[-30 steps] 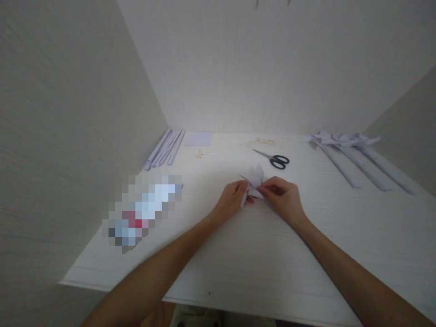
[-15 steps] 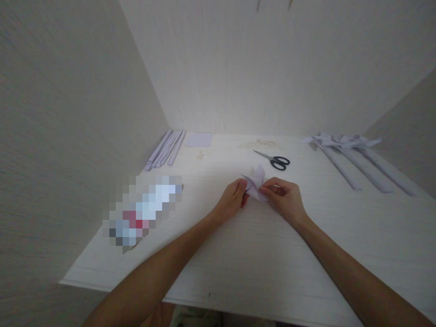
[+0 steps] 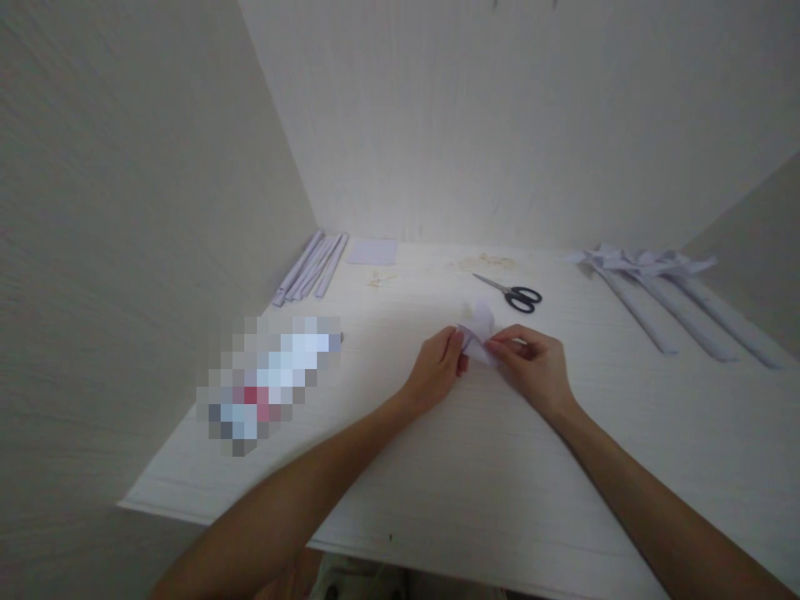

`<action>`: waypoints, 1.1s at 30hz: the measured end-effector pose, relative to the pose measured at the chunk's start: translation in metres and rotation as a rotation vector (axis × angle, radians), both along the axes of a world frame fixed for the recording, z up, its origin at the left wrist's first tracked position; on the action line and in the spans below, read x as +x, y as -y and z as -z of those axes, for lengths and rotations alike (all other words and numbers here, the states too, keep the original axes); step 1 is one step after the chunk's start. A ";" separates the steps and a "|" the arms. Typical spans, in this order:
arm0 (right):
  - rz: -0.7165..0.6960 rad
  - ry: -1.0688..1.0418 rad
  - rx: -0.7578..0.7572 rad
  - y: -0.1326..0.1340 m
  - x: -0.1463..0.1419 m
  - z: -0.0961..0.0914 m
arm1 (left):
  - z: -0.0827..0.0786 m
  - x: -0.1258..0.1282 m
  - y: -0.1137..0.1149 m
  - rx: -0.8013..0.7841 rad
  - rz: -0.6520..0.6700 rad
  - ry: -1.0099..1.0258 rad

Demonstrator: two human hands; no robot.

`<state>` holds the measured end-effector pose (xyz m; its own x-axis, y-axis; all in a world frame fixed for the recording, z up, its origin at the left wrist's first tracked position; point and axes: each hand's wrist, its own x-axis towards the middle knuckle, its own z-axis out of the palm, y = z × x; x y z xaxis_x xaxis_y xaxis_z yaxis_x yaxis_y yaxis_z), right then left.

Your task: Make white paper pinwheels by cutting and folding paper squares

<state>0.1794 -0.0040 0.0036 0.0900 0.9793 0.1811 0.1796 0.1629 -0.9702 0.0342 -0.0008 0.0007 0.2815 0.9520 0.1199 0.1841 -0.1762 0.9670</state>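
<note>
Now, fewer free corners are shown by the folded paper [image 3: 481, 321]: the thin point that stood out at its upper left half a second ago is no longer seen apart from the left thumb. Whether it was tucked in or is only hidden by the fingers cannot be told, but by judgement the corners are being gathered at the middle. The paper is held above the table [image 3: 475, 467], between the two hands. By the left hand [image 3: 437, 358] its left side is pinched, the fingers closed upon it; by the right hand [image 3: 531, 362] its right part is nipped between thumb and forefinger, with almost no gap.

As for material, the paper is thin, matt and pale lilac, curved into soft blades (one stands up like a petal). Similar paper is seen in the slim rolls [image 3: 309, 268] at the far left and in the smooth square sheet [image 3: 373, 252] near them. At the right, long flat strips [image 3: 684, 321] are topped by crinkled paper shapes [image 3: 643, 260]. The scissors [image 3: 509, 292], with hard black loops and a metal blade, are left lying just beyond the hands.
</note>
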 end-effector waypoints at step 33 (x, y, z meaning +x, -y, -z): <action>0.077 0.208 0.123 0.003 -0.002 0.005 | 0.000 0.001 0.001 0.031 0.059 0.013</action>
